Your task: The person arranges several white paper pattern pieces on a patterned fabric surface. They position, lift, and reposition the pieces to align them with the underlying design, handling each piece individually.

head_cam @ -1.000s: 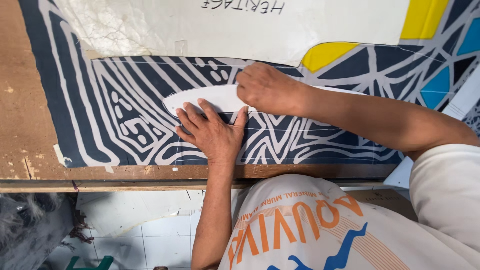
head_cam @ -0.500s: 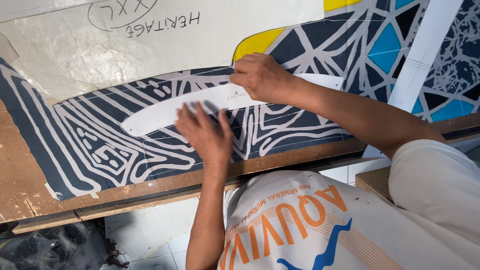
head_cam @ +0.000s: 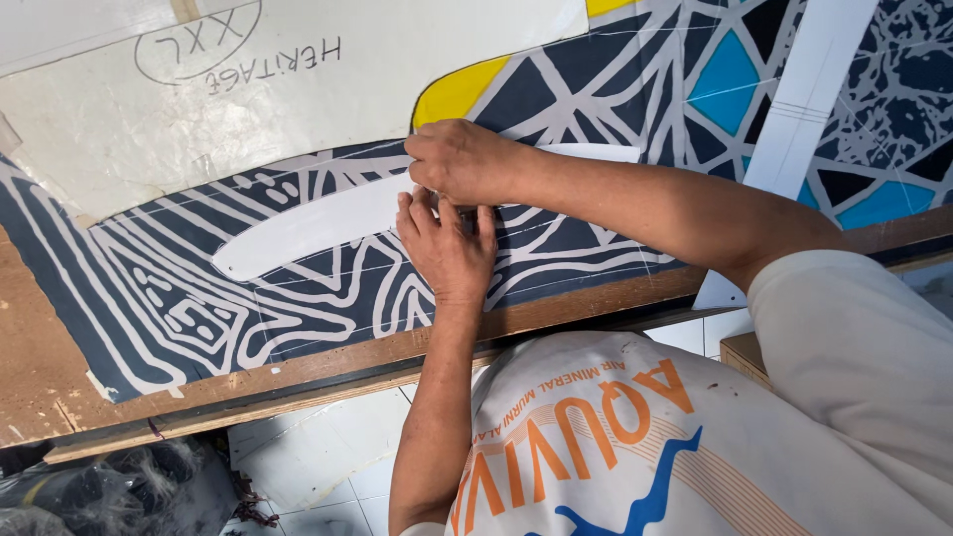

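Head view: a wooden worktable [head_cam: 328,369] runs across the frame with its front edge sloping up from 8 o'clock toward 3 o'clock, bare brown board showing at 9 o'clock. Spread over it lies a printed fabric [head_cam: 149,288], dark navy with white line patterns, turning to blue, yellow and white panels toward 1 o'clock. On top of the fabric, at 11 o'clock, rests a large cream paper pattern sheet [head_cam: 199,129] with handwriting on it. A long, curved white paper template [head_cam: 308,226] lies on the fabric near the centre, its rounded end pointing to 9 o'clock. The left hand [head_cam: 447,248] lies flat, fingers spread and pressed down on the template's middle and the fabric just below it, gripping nothing. The right hand [head_cam: 462,161] sits touching it at 12 o'clock, fingers curled down tight over the template's upper edge; whether they pinch a tool there cannot be told. A white strip [head_cam: 804,89] crosses the fabric at 2 o'clock. Below the table edge, pale floor tiles [head_cam: 308,467] show at 7 o'clock, with a dark crumpled heap [head_cam: 109,496] at the lower left corner. The person's white printed shirt [head_cam: 635,437] fills 5 o'clock.
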